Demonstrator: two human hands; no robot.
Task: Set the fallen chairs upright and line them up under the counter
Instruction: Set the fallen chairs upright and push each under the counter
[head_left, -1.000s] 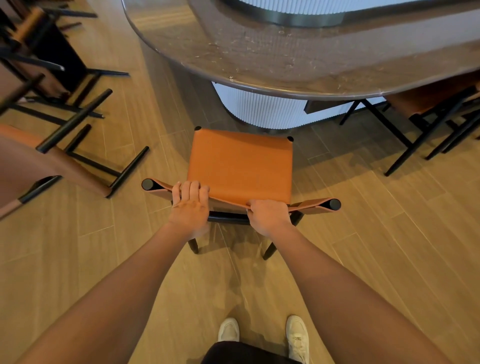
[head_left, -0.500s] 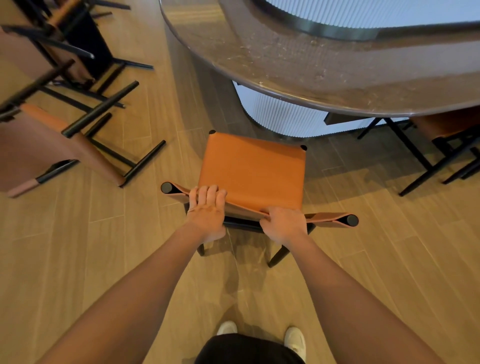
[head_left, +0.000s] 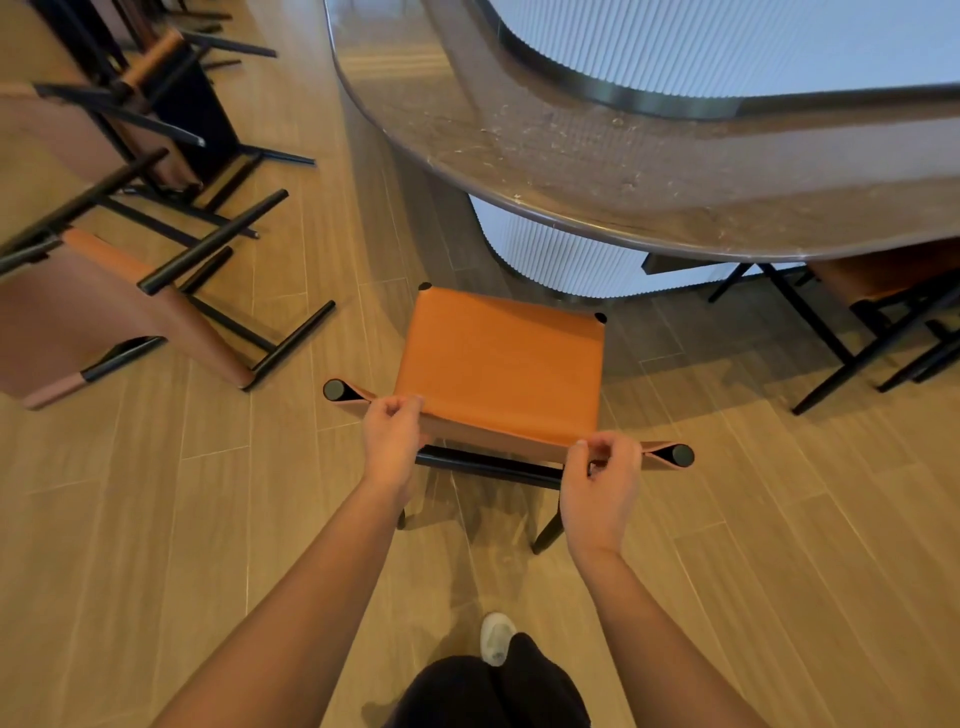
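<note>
An upright chair (head_left: 501, 364) with an orange leather seat and black legs stands in front of me, its front edge near the curved stone counter (head_left: 597, 171). My left hand (head_left: 390, 441) pinches the top of its backrest near the left end. At the right end my right hand (head_left: 602, 475) holds the same backrest strap with curled fingers. A fallen chair (head_left: 104, 317) lies on its side at the left, legs pointing right. Behind it more fallen chairs (head_left: 150, 119) lie tangled.
Another orange chair (head_left: 883, 291) stands tucked under the counter at the right. The counter's ribbed white base (head_left: 561, 260) curves behind the upright chair. The wood plank floor (head_left: 208, 519) is open around my legs and white shoe (head_left: 496, 636).
The chair has slid forward and right toward the counter. My hands have spread apart along the backrest, and their full grip has loosened to fingertip holds.
</note>
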